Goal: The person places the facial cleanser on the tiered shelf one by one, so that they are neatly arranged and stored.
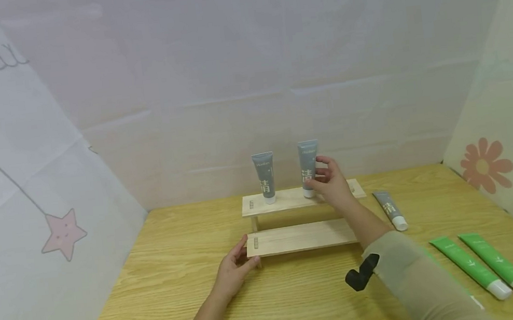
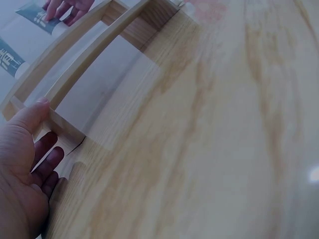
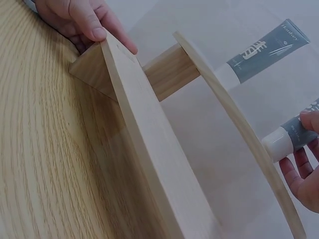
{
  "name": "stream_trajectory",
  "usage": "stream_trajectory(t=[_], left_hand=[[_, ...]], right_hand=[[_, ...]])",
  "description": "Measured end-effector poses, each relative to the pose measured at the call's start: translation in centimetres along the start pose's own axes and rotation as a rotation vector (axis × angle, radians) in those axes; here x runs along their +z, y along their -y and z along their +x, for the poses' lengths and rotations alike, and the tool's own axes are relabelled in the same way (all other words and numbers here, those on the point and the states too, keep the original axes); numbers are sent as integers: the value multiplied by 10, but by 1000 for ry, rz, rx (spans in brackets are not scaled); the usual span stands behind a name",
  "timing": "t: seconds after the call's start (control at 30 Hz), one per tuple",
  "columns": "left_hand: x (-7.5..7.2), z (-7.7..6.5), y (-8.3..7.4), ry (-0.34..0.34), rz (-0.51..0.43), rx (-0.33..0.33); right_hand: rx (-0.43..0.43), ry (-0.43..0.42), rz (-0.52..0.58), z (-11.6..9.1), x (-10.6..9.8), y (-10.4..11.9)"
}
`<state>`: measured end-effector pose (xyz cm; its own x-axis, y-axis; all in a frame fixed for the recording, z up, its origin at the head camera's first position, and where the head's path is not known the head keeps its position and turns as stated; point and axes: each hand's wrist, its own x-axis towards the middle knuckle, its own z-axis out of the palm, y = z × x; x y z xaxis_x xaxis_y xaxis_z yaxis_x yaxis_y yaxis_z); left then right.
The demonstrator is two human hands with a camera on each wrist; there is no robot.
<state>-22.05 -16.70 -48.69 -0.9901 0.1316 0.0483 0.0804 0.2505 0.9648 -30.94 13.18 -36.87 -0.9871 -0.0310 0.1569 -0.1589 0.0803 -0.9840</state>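
A two-step wooden rack (image 1: 302, 237) stands on the table. On its upper board one grey-blue squeeze tube (image 1: 265, 177) stands upright on its white cap. My right hand (image 1: 334, 185) pinches a second grey-blue tube (image 1: 309, 167) between thumb and fingers; that tube is upright, its cap at the upper board. In the right wrist view the cap (image 3: 277, 144) appears to meet the board. My left hand (image 1: 231, 275) grips the left end of the lower board, and the left wrist view has its thumb (image 2: 32, 114) against the board's edge.
Right of the rack lies another grey tube (image 1: 389, 209). Nearer the front right lie green tubes (image 1: 471, 265) with white caps, one partly hidden by my right sleeve (image 1: 414, 274). Printed cloth walls (image 1: 232, 105) enclose the table (image 1: 177, 252) at the back and sides.
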Motion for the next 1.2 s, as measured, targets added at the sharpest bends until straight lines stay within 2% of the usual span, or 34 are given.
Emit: stream_trajectory(t=[0.27,0.43,0.93,1.2], left_hand=[[0,-1,-3,0,-26,-2],[1,-1,-4,1,7,27],[1,-3,-10,-22,8,12],[1,-4,-8,-23,21,15]], right_hand=[[1,3,22,1,12,3],[12,14,33,4,17,2],[26,3,-24,2,25,4],[41,22,-47,-1,23,3]])
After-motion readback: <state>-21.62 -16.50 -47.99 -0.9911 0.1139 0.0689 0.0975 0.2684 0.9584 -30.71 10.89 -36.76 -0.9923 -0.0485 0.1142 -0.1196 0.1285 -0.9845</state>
